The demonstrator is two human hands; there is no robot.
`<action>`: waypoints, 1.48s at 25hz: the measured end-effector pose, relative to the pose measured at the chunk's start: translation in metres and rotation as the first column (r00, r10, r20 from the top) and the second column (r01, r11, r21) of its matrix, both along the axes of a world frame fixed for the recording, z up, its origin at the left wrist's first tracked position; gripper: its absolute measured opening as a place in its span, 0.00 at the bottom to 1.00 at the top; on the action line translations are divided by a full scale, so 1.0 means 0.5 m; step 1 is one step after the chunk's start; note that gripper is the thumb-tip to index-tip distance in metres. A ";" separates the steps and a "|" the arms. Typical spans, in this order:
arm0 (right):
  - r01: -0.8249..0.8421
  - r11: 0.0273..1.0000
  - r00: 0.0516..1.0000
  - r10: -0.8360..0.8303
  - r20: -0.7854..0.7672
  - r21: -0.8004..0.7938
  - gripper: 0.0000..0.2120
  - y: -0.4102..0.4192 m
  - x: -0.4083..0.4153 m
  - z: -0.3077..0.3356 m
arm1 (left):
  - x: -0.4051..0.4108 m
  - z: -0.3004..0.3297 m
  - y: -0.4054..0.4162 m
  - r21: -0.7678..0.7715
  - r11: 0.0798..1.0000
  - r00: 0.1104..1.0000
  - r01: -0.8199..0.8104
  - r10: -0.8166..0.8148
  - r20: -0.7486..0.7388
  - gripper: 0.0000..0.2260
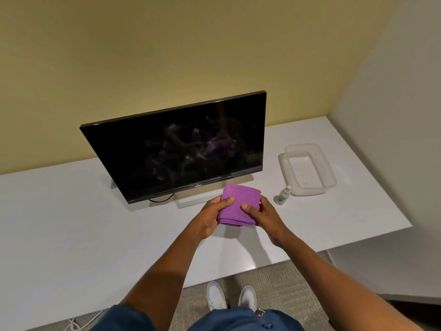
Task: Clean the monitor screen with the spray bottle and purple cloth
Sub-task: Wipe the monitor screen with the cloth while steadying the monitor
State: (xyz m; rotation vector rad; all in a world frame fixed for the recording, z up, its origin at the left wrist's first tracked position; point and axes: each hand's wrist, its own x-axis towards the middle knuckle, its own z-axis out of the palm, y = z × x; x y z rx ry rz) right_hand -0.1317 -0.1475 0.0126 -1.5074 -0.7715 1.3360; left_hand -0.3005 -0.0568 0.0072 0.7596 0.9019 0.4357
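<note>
Both the left hand and right hand are gripping the folded purple cloth, thumbs on top, readying a wiping pad. Beyond, the spray bottle is standing on the table, and the Dell monitor is showing droplets awaiting wiping.

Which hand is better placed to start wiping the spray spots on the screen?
Probably the right hand: it already holds the purple cloth, like the left hand, and the spots on the monitor screen lie mostly center-right, nearer it.

An office: a white desk under the hands, a monitor just beyond them, carpet below.
</note>
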 end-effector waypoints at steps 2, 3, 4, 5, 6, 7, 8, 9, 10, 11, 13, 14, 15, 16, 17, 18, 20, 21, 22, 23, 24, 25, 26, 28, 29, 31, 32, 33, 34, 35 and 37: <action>-0.046 0.999 0.996 0.046 -0.071 0.001 0.33 -0.003 0.006 0.001 | -0.002 0.007 -0.009 0.019 1.000 1.000 0.020 -0.021 0.006 0.23; -0.080 0.997 0.993 0.079 -0.092 -0.004 0.32 -0.006 0.008 0.000 | -0.001 0.009 -0.014 0.026 0.999 1.000 0.030 -0.030 0.002 0.23; -0.105 0.994 0.989 0.103 -0.110 -0.013 0.32 -0.008 0.010 -0.002 | -0.001 0.010 -0.019 0.030 0.999 0.999 0.038 -0.038 -0.001 0.23; -0.120 0.993 0.985 0.116 -0.130 -0.021 0.31 -0.008 0.011 -0.006 | 0.000 0.014 -0.021 0.033 0.998 0.999 0.045 -0.045 -0.005 0.23; -0.127 0.991 0.981 0.122 -0.151 -0.028 0.31 -0.008 0.013 -0.009 | -0.002 0.017 -0.024 0.032 0.998 0.999 0.046 -0.046 -0.013 0.23; -0.131 0.991 0.979 0.125 -0.163 -0.030 0.31 -0.005 0.015 -0.008 | -0.003 0.020 -0.025 0.034 0.999 0.999 0.042 -0.041 -0.028 0.23; -0.137 0.990 0.978 0.131 -0.163 -0.031 0.30 0.000 0.017 -0.005 | -0.004 0.024 -0.025 0.046 0.998 0.998 0.036 -0.034 -0.049 0.22; -0.141 0.990 0.979 0.135 -0.153 -0.028 0.30 0.004 0.015 -0.001 | -0.009 0.031 -0.024 0.068 0.997 0.996 0.040 -0.035 -0.079 0.21; -0.138 0.990 0.981 0.134 -0.139 -0.021 0.29 0.008 0.013 0.003 | -0.011 0.039 -0.019 0.095 0.994 0.993 0.051 -0.041 -0.113 0.20; -0.133 0.991 0.983 0.131 -0.132 -0.009 0.29 0.014 0.012 0.007 | -0.010 0.045 -0.012 0.121 0.991 0.989 0.058 -0.040 -0.145 0.20; -0.135 0.991 0.981 0.137 -0.140 0.021 0.30 0.033 -0.002 0.025 | -0.017 0.062 0.006 0.192 0.980 0.982 0.056 -0.019 -0.190 0.21; -0.137 0.990 0.980 0.141 -0.141 0.036 0.30 0.047 -0.009 0.032 | -0.022 0.074 0.019 0.228 0.971 0.978 0.066 -0.018 -0.207 0.21; -0.140 0.989 0.979 0.146 -0.140 0.052 0.30 0.063 -0.015 0.040 | -0.028 0.085 0.033 0.263 0.961 0.973 0.088 -0.026 -0.230 0.21; -0.144 0.987 0.977 0.152 -0.146 0.065 0.30 0.078 -0.021 0.049 | -0.035 0.094 0.048 0.297 0.948 0.966 0.118 -0.040 -0.256 0.21; -0.147 0.986 0.975 0.157 -0.159 0.076 0.29 0.093 -0.032 0.057 | -0.045 0.103 0.061 0.331 0.932 0.958 0.150 -0.054 -0.282 0.21; -0.148 0.985 0.974 0.162 -0.160 0.093 0.28 0.108 -0.046 0.065 | -0.060 0.114 0.078 0.365 0.914 0.950 0.178 -0.063 -0.306 0.20; -0.135 0.980 0.985 0.148 -0.087 0.145 0.27 0.136 -0.072 0.080 | -0.088 0.136 0.114 0.446 0.873 0.941 0.200 -0.044 -0.336 0.20; -0.100 0.981 0.994 0.106 -0.028 0.166 0.29 0.151 -0.087 0.091 | -0.104 0.152 0.135 0.494 0.848 0.937 0.191 -0.007 -0.351 0.19; -0.044 0.981 0.999 0.038 0.035 0.189 0.30 0.167 -0.100 0.104 | -0.123 0.173 0.158 0.555 0.813 0.926 0.178 0.052 -0.374 0.19; 0.030 0.975 0.993 -0.054 0.104 0.219 0.31 0.185 -0.114 0.120 | -0.148 0.198 0.183 0.634 0.755 0.909 0.169 0.129 -0.395 0.17; 0.106 0.961 0.970 -0.156 0.186 0.254 0.31 0.205 -0.123 0.139 | -0.174 0.224 0.207 0.722 0.673 0.895 0.161 0.208 -0.394 0.15; 0.170 0.941 0.926 -0.254 0.278 0.292 0.31 0.227 -0.127 0.161 | -0.203 0.252 0.229 0.811 0.561 0.884 0.162 0.282 -0.372 0.13; 0.224 0.918 0.870 -0.340 0.357 0.328 0.31 0.248 -0.130 0.185 | -0.235 0.278 0.252 0.892 0.414 0.864 0.182 0.365 -0.346 0.11; 0.314 0.863 0.762 -0.478 0.438 0.395 0.31 0.284 -0.134 0.228 | -0.303 0.318 0.298 0.959 0.095 0.789 0.268 0.550 -0.275 0.11; 0.350 0.839 0.714 -0.526 0.462 0.416 0.30 0.299 -0.136 0.242 | -0.334 0.329 0.322 0.946 0.003 0.745 0.325 0.616 -0.258 0.12; 0.402 0.806 0.623 -0.588 0.516 0.434 0.29 0.325 -0.142 0.257 | -0.386 0.340 0.365 0.884 0.003 0.663 0.467 0.660 -0.353 0.14; 0.422 0.792 0.580 -0.610 0.540 0.441 0.30 0.336 -0.148 0.258 | -0.407 0.338 0.381 0.835 0.035 0.618 0.550 0.655 -0.435 0.15; 0.438 0.778 0.549 -0.628 0.551 0.450 0.30 0.349 -0.158 0.256 | -0.428 0.333 0.394 0.786 0.062 0.577 0.615 0.644 -0.502 0.15; 0.448 0.769 0.535 -0.640 0.552 0.457 0.31 0.360 -0.171 0.252 | -0.444 0.324 0.403 0.753 0.079 0.554 0.653 0.628 -0.547 0.15; 0.451 0.765 0.536 -0.644 0.546 0.459 0.33 0.369 -0.184 0.247 | -0.456 0.317 0.408 0.747 0.086 0.561 0.660 0.605 -0.565 0.15; 0.446 0.774 0.563 -0.633 0.531 0.450 0.39 0.386 -0.212 0.237 | -0.471 0.311 0.413 0.784 0.077 0.634 0.616 0.544 -0.550 0.16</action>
